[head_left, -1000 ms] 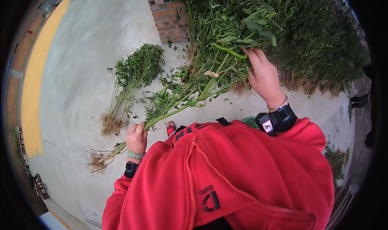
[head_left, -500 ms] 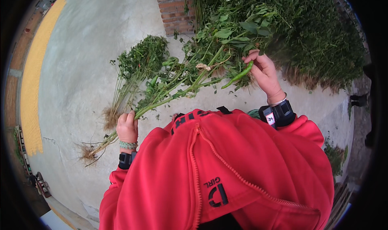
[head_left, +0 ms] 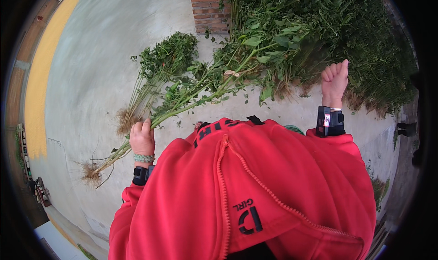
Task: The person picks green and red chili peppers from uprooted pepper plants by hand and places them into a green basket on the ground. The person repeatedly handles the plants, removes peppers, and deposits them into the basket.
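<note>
1. One leafy clump [head_left: 197, 104] is gripped by one left hand [head_left: 142, 139], near left.
2. One right hand [head_left: 335, 79] is curled, far right; its inside cannot be seen.
3. One other bunch [head_left: 168, 55] is seen far left.

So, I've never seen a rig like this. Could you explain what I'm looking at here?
There's no robot: these are a person's bare hands. The wide, round-edged view comes from a fisheye camera on their head, looking down past their red jacket, so left in the picture is their left. The left hand grips leafy green stems above their roots. The right hand is closed, in front of a big heap of plants; whatever might be inside it is hidden. On the pale concrete lies a smaller bunch of plants, near a brick pillar.
</note>
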